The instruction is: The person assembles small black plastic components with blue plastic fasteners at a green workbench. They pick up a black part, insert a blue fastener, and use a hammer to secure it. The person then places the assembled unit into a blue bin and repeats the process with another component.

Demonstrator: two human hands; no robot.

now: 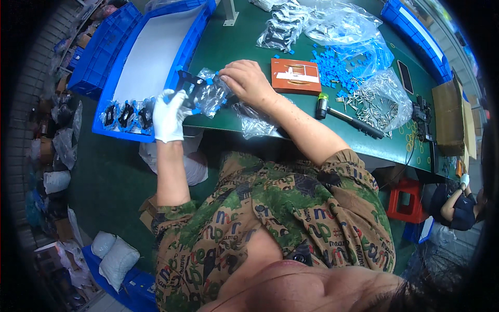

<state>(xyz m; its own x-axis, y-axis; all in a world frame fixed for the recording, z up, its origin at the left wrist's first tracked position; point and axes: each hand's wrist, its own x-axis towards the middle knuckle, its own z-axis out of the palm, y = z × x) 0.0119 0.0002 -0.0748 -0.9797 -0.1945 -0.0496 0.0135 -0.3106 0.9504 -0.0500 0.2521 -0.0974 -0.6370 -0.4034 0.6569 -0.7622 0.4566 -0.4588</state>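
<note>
My left hand [170,113], in a white glove, is closed on a black bracket-like part [191,80] with blue tips, over the near right rim of a blue crate [106,91]. A crinkled clear plastic bag [212,96] lies against the part and partly covers it. My bare right hand [249,82] reaches in from the right with curled fingers, the fingertips pinching the bag's upper right edge. Several bagged black parts [126,115] with blue tips stand in a row at the crate's near end, beside a white sheet.
On the green table [234,44] lie a red-brown box [295,76], a black-handled tool [351,118], blue caps [338,65], a bag of metal pins [382,99] and a phone [405,76]. More bagged parts [283,28] sit at the back. A co-worker [455,205] is at far right.
</note>
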